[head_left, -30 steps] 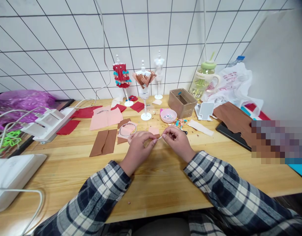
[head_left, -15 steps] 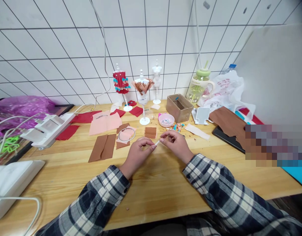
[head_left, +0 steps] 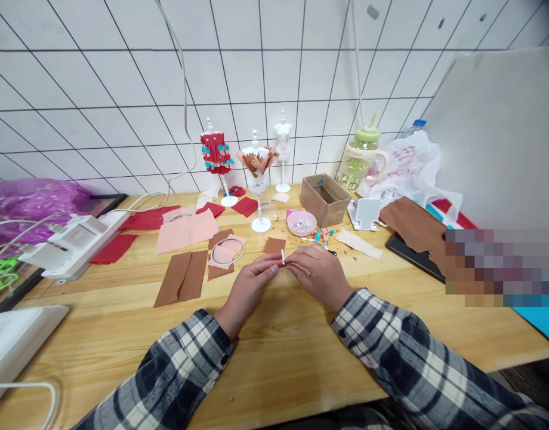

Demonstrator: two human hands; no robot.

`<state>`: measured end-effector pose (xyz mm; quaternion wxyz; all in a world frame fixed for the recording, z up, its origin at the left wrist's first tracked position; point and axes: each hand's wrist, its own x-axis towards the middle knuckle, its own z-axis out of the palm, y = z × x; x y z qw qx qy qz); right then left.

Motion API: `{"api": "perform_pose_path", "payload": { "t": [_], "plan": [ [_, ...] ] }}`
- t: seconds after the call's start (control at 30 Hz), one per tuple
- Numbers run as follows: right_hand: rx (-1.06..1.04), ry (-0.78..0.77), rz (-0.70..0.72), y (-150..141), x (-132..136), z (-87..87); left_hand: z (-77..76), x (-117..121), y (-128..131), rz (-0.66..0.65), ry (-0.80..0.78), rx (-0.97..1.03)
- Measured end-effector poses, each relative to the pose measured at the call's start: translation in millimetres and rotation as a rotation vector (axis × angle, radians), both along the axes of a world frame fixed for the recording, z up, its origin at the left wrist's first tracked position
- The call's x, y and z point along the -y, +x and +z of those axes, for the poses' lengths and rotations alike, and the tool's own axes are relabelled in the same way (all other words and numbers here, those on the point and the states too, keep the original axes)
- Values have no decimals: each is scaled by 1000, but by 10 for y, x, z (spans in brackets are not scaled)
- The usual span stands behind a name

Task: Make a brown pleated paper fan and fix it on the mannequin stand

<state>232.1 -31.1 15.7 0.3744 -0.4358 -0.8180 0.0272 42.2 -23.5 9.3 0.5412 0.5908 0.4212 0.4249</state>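
My left hand (head_left: pixel 253 280) and my right hand (head_left: pixel 318 275) meet fingertip to fingertip above the wooden table. Between them a small narrow white strip (head_left: pixel 283 257) stands nearly upright; both hands are closed on it in a pinch. Its lower part is covered by the fingers. Just behind the hands lies a small brown piece with a zigzag edge (head_left: pixel 273 245). A metal ring (head_left: pixel 243 251) rests to the left on pink and brown pieces. Farther back, a white mini dress form (head_left: pixel 258 184) wears brown and pink pointed petals.
Two more dress forms stand behind, one in a red ruffled dress (head_left: pixel 216 150), one bare (head_left: pixel 283 143). A pink bowl (head_left: pixel 301 232), cardboard box (head_left: pixel 330 210), drink bottle (head_left: pixel 361 158) and brown sheet (head_left: pixel 413 230) lie rightward. A power strip (head_left: pixel 77 248) sits left.
The white strip has turned from slanting between the fingertips to nearly upright. My hands have come closer together, and my right fingers have flattened over. The view has shifted slightly.
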Motion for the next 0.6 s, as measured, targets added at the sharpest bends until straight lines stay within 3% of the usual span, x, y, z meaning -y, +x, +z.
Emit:
{"api": "perform_pose_path", "payload": {
  "t": [0.23, 0.43, 0.6],
  "plan": [
    [87, -11, -63, 11, -36, 7, 4, -24, 4, -7, 251, -271],
    [-130, -153, -149, -38, -91, -6, -42, -140, 126, 142, 543, -435],
    [-267, -198, -160, -33, -82, 1, -40, -228, 228, 224, 666, -440]
  ]
}}
